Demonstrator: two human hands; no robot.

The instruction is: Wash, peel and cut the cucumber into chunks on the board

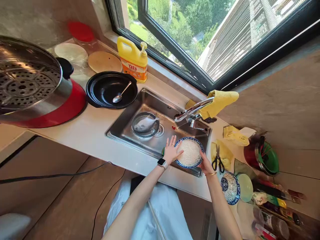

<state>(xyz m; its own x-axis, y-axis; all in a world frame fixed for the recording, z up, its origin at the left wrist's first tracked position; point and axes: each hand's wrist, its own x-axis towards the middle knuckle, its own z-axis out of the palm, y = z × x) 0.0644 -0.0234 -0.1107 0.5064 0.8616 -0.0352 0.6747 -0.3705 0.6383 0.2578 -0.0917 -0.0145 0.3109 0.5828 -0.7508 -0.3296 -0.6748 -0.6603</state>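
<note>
My right hand (206, 163) grips the right rim of a blue-and-white bowl (178, 160) above the near right part of the sink (120, 128). White grains that look like rice (190, 152) fill the bowl. My left hand (171, 151) is open at the bowl's left side, fingers stretched away from me and thumb reaching over the rim; whether it presses on the bowl I cannot tell. Farther left in the sink, a silvery fish (145, 125) lies in a clear round bowl (135, 131) beside the drain. A chrome faucet (186, 115) stands behind the rice bowl.
Left of the sink are a black pot (105, 90) with a spoon (121, 94), a yellow detergent jug (133, 60) and a large red-based steamer (50, 106). Scissors (218, 160) and a patterned bowl (230, 188) lie at the right. A yellow cloth (220, 101) drapes over the faucet.
</note>
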